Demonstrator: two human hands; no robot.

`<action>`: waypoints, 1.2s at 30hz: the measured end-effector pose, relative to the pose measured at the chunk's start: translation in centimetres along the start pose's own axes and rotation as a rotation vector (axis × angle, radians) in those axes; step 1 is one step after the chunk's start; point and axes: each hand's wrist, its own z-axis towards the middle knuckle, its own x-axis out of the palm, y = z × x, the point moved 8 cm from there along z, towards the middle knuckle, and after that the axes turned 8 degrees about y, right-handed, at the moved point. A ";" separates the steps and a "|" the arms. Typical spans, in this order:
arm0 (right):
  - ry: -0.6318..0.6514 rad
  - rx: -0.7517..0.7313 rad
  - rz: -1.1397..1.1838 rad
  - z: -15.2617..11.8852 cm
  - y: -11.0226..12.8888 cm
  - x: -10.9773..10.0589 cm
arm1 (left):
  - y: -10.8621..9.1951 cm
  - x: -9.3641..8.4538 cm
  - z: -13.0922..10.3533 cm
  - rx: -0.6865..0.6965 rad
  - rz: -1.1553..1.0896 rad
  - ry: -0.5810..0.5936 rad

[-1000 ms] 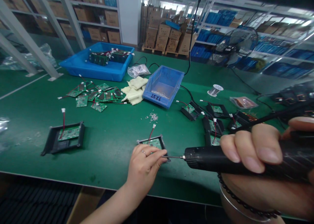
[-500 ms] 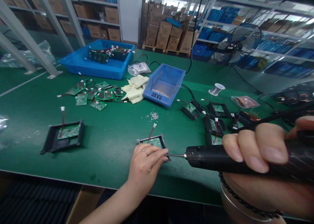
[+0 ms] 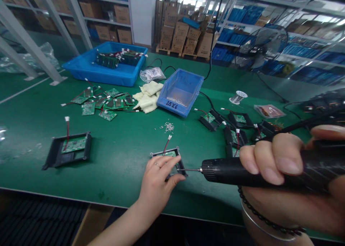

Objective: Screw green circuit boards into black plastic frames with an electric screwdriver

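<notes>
My right hand (image 3: 272,159) is wrapped round a black electric screwdriver (image 3: 226,171), held level with its thin bit pointing left. The bit's tip reaches into a small black plastic case (image 3: 183,167) that holds a green circuit board (image 3: 170,154) with a red and black lead and white plug. My left hand (image 3: 159,176) lies over the near side of this case, thumb and fingers apart around the bit's tip. It covers part of the board and case. A small pile of screws (image 3: 169,126) lies just beyond the case.
A blue bin (image 3: 175,111) of screws and yellowish cloths (image 3: 147,98) stand behind. Loose circuit boards (image 3: 107,102) and a blue tray (image 3: 102,78) are at back left. Another case (image 3: 54,158) sits left; several cases (image 3: 211,122) and a solder spool (image 3: 238,97) are right.
My left thumb and fingers have parted from their pinch at the bit's tip. The screwdriver has shifted slightly left, its tip still at the case.
</notes>
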 end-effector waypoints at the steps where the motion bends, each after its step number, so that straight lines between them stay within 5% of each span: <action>1: 0.022 -0.004 0.045 0.2 0.0 0.6 | 0.2 0.0 -0.2 -0.013 0.056 0.005; 6: 0.033 -0.118 0.044 0.4 -0.9 2.5 | 1.9 1.3 -0.8 -0.107 0.338 0.143; 12: 0.139 -0.065 -0.003 0.4 -4.1 3.7 | 3.0 3.1 -0.3 -0.162 0.472 0.326; 36: 0.179 0.021 -0.014 1.3 -7.4 4.7 | 2.4 2.9 0.0 -0.112 0.442 0.297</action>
